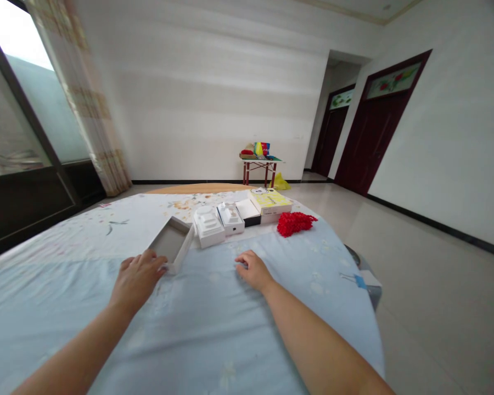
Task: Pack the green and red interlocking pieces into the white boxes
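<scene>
My left hand (142, 274) grips the near corner of a shallow, open white box (188, 247) with a grey inside, which lies tilted on the table. My right hand (253, 270) rests on the blue cloth with loosely bent fingers, thumb and forefinger apart, holding nothing that I can see. Beyond my hands, a white box with a moulded insert (211, 236) stands beside a second white box (231, 220). To their right come a black-and-white box (250, 213), a yellow-and-white box (271, 204) and a bundle of red cord-like material (295, 223).
A pale blue cloth (206, 323) covers the round table's near side, with a floral cloth (135, 211) farther back. Off the right edge is a grey object with a blue clip-like piece (360, 281). A small table (260, 162) stands by the far wall.
</scene>
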`<state>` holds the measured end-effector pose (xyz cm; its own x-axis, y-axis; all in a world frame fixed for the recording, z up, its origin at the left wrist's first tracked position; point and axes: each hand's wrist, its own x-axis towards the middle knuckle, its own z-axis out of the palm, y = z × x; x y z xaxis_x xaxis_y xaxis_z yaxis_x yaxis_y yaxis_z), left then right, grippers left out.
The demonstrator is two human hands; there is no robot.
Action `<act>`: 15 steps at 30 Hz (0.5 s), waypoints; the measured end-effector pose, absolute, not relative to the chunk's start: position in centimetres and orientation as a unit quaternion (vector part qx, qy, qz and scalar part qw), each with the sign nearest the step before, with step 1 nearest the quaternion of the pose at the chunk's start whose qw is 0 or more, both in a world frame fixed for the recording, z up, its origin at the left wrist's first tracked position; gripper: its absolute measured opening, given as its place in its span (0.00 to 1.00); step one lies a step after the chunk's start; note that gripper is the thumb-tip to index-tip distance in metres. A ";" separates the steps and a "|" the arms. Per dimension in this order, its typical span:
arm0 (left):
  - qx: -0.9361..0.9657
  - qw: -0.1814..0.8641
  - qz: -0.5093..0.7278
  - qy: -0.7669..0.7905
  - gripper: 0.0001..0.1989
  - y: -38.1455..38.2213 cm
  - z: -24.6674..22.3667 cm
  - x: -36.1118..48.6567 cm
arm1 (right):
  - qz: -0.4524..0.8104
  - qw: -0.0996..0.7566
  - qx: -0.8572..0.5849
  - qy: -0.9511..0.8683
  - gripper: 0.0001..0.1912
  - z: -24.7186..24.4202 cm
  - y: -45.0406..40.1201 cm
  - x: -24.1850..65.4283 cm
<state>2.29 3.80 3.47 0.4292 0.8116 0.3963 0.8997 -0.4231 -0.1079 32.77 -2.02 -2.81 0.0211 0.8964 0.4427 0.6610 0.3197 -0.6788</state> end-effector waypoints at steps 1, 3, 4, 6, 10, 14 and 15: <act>-0.833 0.152 -0.149 -0.511 0.14 3.0 3.3 1.7 | 0.138 0.433 -0.567 -0.687 0.09 -2.8 -2.0 32.8; -0.838 0.145 -0.157 -0.502 0.14 1.4 2.8 0.4 | 0.143 0.431 -0.565 -0.688 0.10 -2.9 -2.0 32.8; -0.841 0.143 -0.161 -0.496 0.14 0.6 2.6 -0.2 | 0.146 0.431 -0.564 -0.689 0.10 -3.0 -2.0 32.9; -0.850 0.136 -0.169 -0.481 0.14 -0.7 2.4 -1.2 | 0.152 0.431 -0.561 -0.690 0.10 -3.0 -2.0 32.9; -0.877 0.113 -0.177 -0.433 0.15 -1.8 2.4 -2.5 | 0.156 0.433 -0.563 -0.687 0.10 -3.2 -1.9 33.0; -0.885 0.114 -0.191 -0.408 0.18 -1.5 2.7 -2.8 | 0.184 0.459 -0.572 -0.654 0.11 -3.2 -1.6 32.9; -0.881 0.120 -0.201 -0.411 0.19 -1.4 2.8 -2.7 | 0.197 0.473 -0.575 -0.638 0.11 -3.1 -1.5 33.1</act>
